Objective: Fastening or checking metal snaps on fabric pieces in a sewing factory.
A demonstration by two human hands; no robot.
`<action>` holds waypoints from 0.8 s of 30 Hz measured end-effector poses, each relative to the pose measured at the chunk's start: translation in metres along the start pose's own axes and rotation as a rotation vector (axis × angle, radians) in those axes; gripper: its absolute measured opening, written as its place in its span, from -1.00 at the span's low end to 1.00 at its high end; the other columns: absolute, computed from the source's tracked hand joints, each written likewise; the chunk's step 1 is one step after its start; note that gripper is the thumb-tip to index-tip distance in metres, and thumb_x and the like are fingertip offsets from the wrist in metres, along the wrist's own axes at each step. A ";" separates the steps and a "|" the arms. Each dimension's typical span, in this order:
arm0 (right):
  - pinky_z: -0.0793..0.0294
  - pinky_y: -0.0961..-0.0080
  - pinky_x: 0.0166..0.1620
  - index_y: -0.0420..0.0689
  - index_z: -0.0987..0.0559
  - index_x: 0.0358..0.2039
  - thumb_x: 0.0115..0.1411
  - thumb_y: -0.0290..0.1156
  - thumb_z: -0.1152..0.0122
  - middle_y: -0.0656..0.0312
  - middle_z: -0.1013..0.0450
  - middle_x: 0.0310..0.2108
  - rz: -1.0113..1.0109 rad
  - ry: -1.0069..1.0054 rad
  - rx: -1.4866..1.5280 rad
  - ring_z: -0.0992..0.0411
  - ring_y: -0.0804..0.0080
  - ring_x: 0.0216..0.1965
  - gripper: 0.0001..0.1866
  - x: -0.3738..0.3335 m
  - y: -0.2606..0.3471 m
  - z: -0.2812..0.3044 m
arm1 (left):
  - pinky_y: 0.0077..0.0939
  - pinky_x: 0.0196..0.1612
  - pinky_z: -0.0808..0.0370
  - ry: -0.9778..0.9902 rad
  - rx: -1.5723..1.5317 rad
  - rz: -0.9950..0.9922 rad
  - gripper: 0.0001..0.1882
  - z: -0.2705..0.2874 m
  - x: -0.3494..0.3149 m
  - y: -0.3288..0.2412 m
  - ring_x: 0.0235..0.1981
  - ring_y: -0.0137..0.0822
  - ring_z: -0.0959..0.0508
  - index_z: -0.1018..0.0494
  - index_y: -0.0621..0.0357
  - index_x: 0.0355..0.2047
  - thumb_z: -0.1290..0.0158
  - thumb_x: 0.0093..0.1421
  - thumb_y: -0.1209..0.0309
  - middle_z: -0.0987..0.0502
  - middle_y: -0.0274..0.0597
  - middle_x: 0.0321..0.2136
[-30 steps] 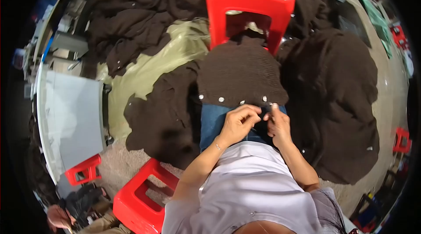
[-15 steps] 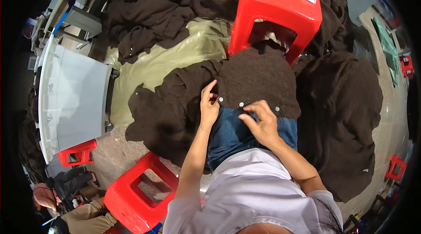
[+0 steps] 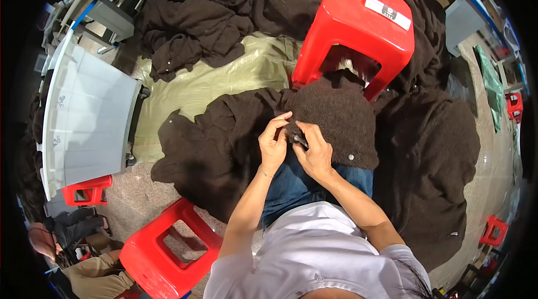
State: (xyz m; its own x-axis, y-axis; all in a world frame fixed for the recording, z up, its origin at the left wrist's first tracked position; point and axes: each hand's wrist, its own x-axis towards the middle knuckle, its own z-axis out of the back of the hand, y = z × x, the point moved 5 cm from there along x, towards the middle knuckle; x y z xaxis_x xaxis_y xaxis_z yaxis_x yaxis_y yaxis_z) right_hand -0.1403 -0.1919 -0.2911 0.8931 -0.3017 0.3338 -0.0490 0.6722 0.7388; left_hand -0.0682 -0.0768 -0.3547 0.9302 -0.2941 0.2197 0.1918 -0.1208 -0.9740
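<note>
- Floor [image 3: 112, 209]: speckled concrete, partly covered by a pale olive plastic sheet [image 3: 213, 80], apparently laid there to keep the knitwear off the ground.
- Heaped dark brown garments [image 3: 224, 8]: piled along the top of the view and to the person's right, several showing small pale buttons; they look like stock awaiting or past handling.
- Brown knitted garment [image 3: 336, 120]: draped over the person's lap and blue-jeaned knees, its far part trailing under the large red plastic stool [image 3: 358, 24] just ahead. A pale button shows near its right hem. Held on the lap, judged to bring the working spot close to the eyes and both hands.
- Left hand [image 3: 273, 145]: fingers curled, tips pinching the knit edge at the lap's centre; closed on the fabric.
- Right hand [image 3: 315, 150]: touching the left, fingers bent over the same spot and gripping a small dark item against the knit; what the item is cannot be told.
- Second red stool [image 3: 162, 254]: stands at the person's lower left, apart from the garment.
- White corrugated plastic crate [image 3: 89, 120]: at left, beside the sheet.
- Small red stool [image 3: 87, 192]: just below the crate.
- Another person [image 3: 84, 265]: partly seen at lower left edge.
</note>
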 end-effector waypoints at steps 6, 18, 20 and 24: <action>-0.43 0.51 -0.40 -0.21 -0.58 -0.25 -0.21 -0.70 -0.02 0.09 -0.45 -0.48 0.222 0.073 0.202 -0.45 0.26 -0.50 -0.58 0.022 0.041 0.084 | -0.61 -0.20 -0.41 0.047 0.332 -0.147 -0.63 -0.008 0.018 0.007 -0.25 -0.45 -0.49 -0.40 0.21 -0.16 -0.07 0.00 0.76 -0.46 -0.23 -0.18; -0.55 0.30 -0.04 -0.40 -0.55 -0.18 0.12 -0.55 -0.03 0.01 -0.48 -0.20 0.333 -1.348 -0.173 -0.50 0.19 -0.19 -0.73 -0.008 0.073 0.388 | -0.39 -0.05 -0.45 -0.145 0.409 -0.292 -0.55 0.013 0.062 -0.033 -0.16 -0.15 -0.55 -0.41 0.18 -0.15 -0.08 -0.11 0.73 -0.52 -0.12 -0.22; -0.54 0.29 -0.01 -0.43 -0.57 -0.18 0.07 -0.62 -0.07 0.00 -0.50 -0.19 0.259 -1.484 -0.132 -0.51 0.19 -0.18 -0.72 -0.017 0.056 0.426 | -0.44 -0.07 -0.45 0.133 0.440 -0.237 -0.59 0.012 0.065 -0.052 -0.20 -0.22 -0.52 -0.42 0.19 -0.17 -0.12 -0.08 0.71 -0.50 -0.17 -0.25; -0.58 0.33 -0.11 -0.47 -0.60 -0.22 0.15 -0.61 -0.05 -0.04 -0.55 -0.26 0.480 -1.401 -0.011 -0.54 0.23 -0.29 -0.75 -0.066 0.036 0.503 | -0.43 -0.16 -0.47 0.716 0.486 -0.156 -0.50 -0.009 0.048 -0.114 -0.24 -0.23 -0.52 -0.43 0.15 -0.13 -0.37 -0.08 0.38 -0.49 -0.15 -0.27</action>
State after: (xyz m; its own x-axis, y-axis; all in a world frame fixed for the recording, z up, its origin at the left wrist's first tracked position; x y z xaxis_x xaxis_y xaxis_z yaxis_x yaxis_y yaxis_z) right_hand -0.4258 -0.4882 0.0080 -0.3566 -0.4417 0.8233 -0.1990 0.8969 0.3950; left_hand -0.0483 -0.0858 -0.2327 0.4935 -0.8518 0.1755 0.5642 0.1601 -0.8099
